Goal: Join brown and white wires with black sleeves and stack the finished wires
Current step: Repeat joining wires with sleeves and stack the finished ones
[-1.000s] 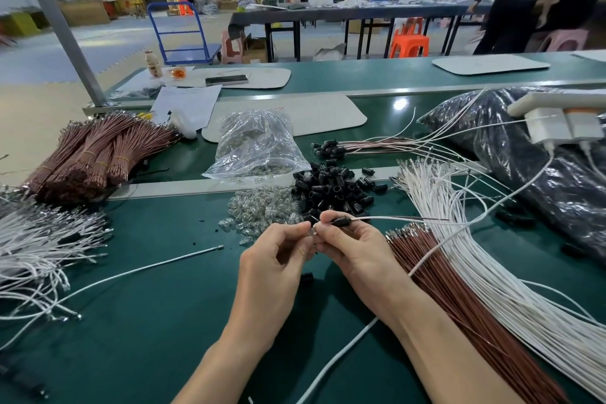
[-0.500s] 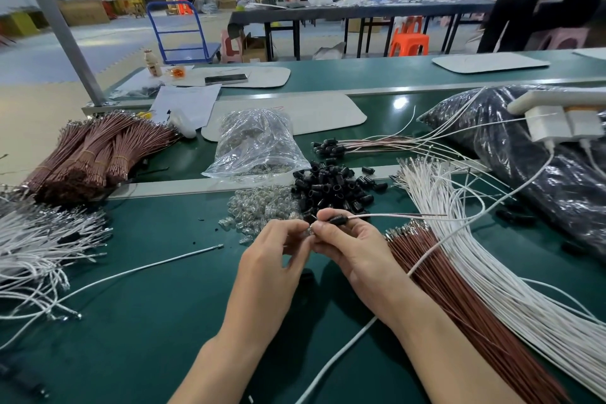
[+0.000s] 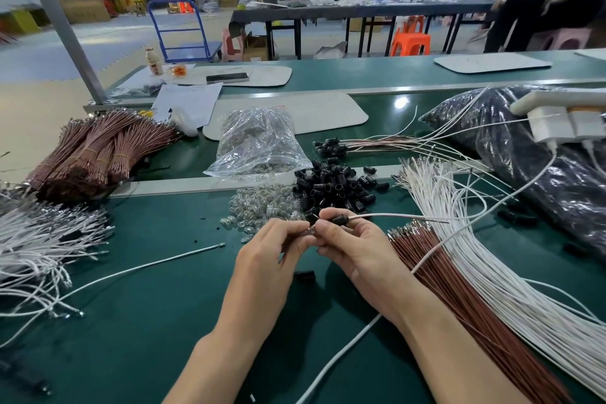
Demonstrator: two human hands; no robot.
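Holding the work above the green table, near centre; our right hand pinches a black sleeve between curled thumb and forefinger; a brown and white wire pair runs out of it to the right. Our left hand curls its fingertips onto a small clear piece at the sleeve's left end. Sleeve pile lies just beyond the hands; brown wires and white wires fan out at right; finished wires lie farther back.
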